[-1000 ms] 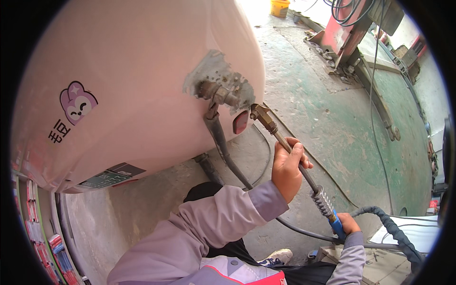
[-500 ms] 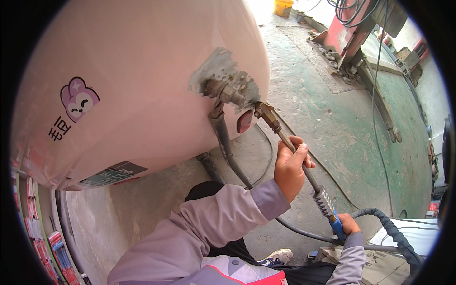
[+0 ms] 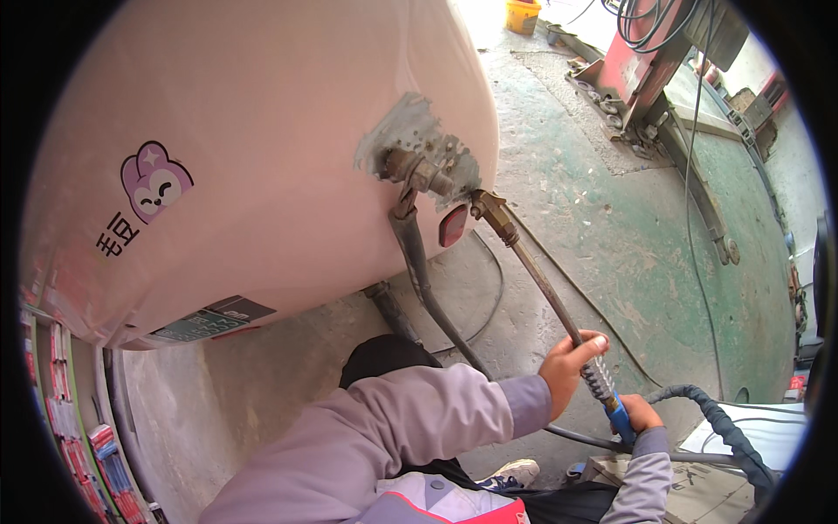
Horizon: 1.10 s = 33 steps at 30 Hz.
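A dent puller [image 3: 543, 288], a long metal rod with a brass head, a coil spring and a blue handle, slants up to a pale pink car panel [image 3: 288, 166]. Its head meets or nearly touches the lower right edge of a scraped grey patch [image 3: 410, 122] in the paint. My left hand [image 3: 569, 362] is closed round the rod just above the spring. On the blue handle at the lower end, my right hand [image 3: 643, 413] is wrapped, its fingers partly hidden. Beside the head, a metal terminal [image 3: 417, 170] with a thick black cable [image 3: 417, 262] sits against the bare patch.
A red reflector [image 3: 452, 225] lies below the patch. Sleeved cable [image 3: 711, 415] runs at lower right, over a box [image 3: 698, 480]. A lift post [image 3: 650, 61] with a low arm [image 3: 698, 188] stands at far right; a yellow bucket [image 3: 522, 16] is at the back.
My left hand has slid down the rod, away from the panel, to just above the spring. My right hand and the puller's head stay about where they were.
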Tool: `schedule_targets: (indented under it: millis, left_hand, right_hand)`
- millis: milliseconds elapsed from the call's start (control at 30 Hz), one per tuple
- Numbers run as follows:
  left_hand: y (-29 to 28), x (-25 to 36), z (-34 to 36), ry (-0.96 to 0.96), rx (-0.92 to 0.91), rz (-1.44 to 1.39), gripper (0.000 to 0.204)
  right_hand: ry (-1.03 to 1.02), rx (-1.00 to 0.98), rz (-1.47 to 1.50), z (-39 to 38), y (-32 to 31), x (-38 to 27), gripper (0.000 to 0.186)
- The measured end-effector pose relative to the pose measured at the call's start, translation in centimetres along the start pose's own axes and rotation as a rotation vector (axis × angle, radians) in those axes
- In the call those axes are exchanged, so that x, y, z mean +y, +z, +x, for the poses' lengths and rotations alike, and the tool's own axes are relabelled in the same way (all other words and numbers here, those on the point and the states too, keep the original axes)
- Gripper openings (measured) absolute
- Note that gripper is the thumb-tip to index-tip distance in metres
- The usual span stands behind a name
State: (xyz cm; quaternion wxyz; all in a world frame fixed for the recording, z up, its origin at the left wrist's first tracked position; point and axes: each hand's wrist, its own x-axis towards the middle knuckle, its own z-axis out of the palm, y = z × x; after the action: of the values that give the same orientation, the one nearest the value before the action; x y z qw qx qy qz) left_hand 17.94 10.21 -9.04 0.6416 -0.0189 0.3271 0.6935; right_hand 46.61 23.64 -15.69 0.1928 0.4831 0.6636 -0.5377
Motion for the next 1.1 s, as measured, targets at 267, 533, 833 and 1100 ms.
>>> schedule_targets:
  millis: [267,533,833,1100]
  left_hand:
    - [-2.0,5.3,2.6,0.085,-0.101,-0.174,0.023]
    - [-1.4,-3.6,1.6,0.241,-0.115,0.389,0.023]
    - [-0.3,6.6,1.1,0.492,-0.032,0.278,0.029]
    - [-1.6,12.9,2.2,0.183,-0.369,-0.281,0.05]
  right_hand:
    - [-0.026,0.024,-0.007,-0.3,-0.2,-0.1,0.04]
    - [0.034,0.092,-0.113,0.9,-0.8,2.9,0.042]
    - [0.071,0.304,-0.06,1.3,-0.6,3.4,0.062]
    - [-0.067,0.969,0.092,-1.2,4.1,-1.3,0.058]
